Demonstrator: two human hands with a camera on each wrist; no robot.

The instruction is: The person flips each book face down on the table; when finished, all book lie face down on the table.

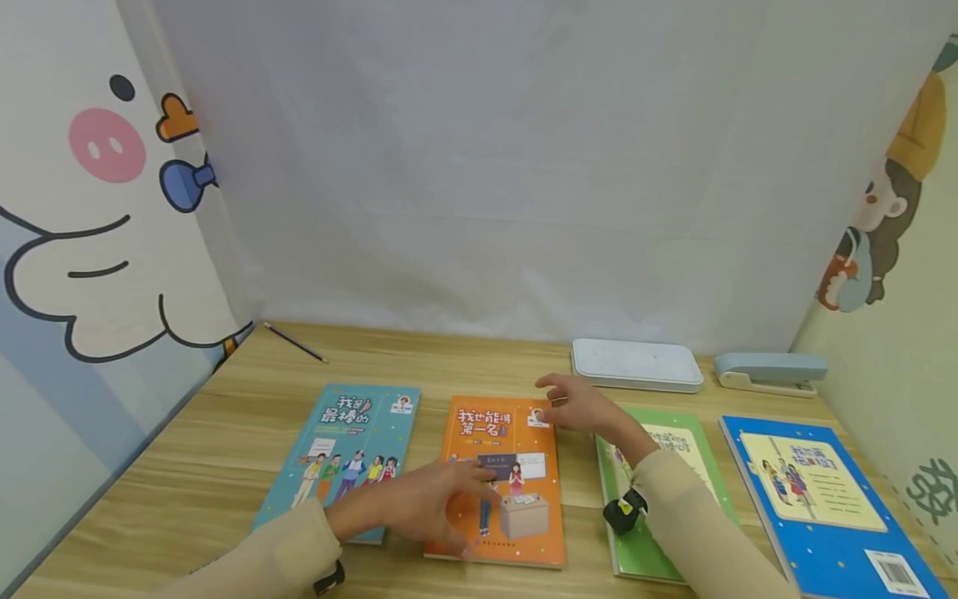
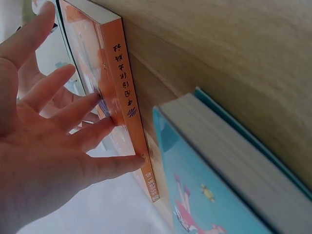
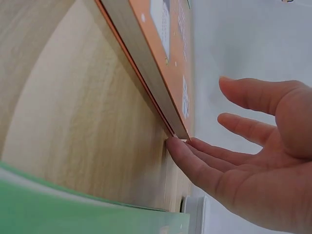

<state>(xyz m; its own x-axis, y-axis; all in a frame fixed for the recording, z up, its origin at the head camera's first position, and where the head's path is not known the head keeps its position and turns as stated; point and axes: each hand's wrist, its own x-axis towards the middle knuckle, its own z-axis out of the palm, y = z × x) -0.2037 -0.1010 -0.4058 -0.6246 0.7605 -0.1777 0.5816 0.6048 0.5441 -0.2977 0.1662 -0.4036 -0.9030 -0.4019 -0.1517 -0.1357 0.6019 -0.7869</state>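
Note:
An orange book [image 1: 524, 449] lies flat in the middle of the table. My left hand [image 1: 427, 499] is over its near left part, fingers spread. In the left wrist view, that hand's little finger [image 2: 122, 165] reaches the orange book's spine [image 2: 124, 80]. At the far right corner of the same book is my right hand [image 1: 580, 405]. In the right wrist view its fingers are loosely extended, one fingertip [image 3: 174, 144] at the book's corner, the thumb raised clear of the cover. Neither hand grips the book.
A teal book [image 1: 352, 441] lies to the left; a green book [image 1: 674, 424], partly under the right forearm, and a blue book [image 1: 823, 549] lie to the right. Behind are a pencil [image 1: 295, 342], a white case [image 1: 636, 363] and a stapler [image 1: 771, 370], near the white curtain [image 1: 524, 208].

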